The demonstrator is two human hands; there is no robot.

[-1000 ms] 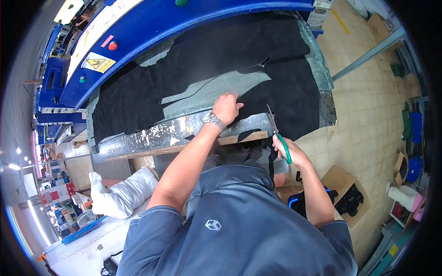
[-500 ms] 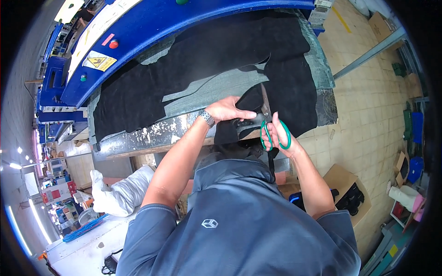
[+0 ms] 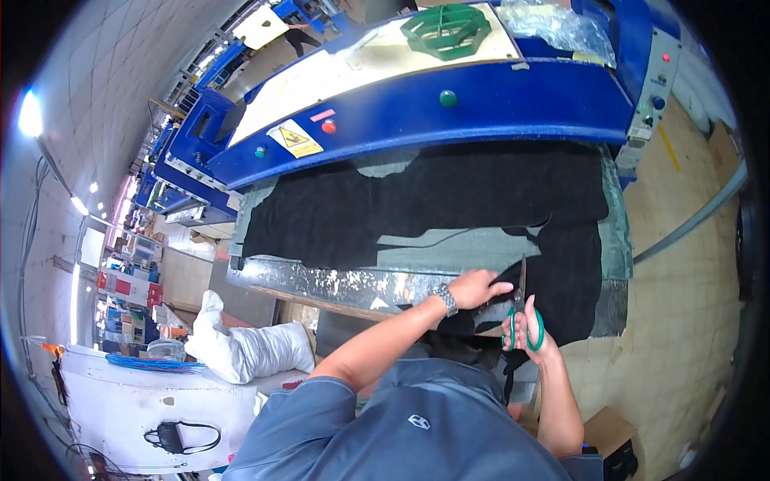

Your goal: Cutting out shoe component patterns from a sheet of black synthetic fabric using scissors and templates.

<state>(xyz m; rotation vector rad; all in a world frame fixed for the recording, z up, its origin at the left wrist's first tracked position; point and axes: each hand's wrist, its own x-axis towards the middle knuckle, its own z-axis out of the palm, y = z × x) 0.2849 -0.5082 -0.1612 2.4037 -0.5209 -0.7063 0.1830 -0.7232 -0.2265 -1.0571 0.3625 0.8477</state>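
Observation:
A wide black hide [image 3: 481,192], which looks like leather or suede, lies over the greenish bed of a blue press, with a long gap cut in it. My left hand [image 3: 475,290], with a metal watch at the wrist, grips the hide's near flap, thumb stretched over it. Just to its right, my right hand [image 3: 529,335] holds scissors [image 3: 522,280] by their green handles. Their blades point away from me across the hide, beside my left thumb. Part of the flap hangs over the bed's near edge, above my lap.
The blue press beam [image 3: 385,120] spans the far side, carrying a green frame [image 3: 446,32] and clear plastic [image 3: 553,30]. A white bundle [image 3: 249,345] and a white table [image 3: 120,401] with a black bag [image 3: 172,438] stand at left. An open carton [image 3: 605,437] sits at lower right.
The view has tilted up and turned left, so the press and hide appear lower and farther right. Both hands keep their grips, and the scissors stay at nearly the same place on the hide.

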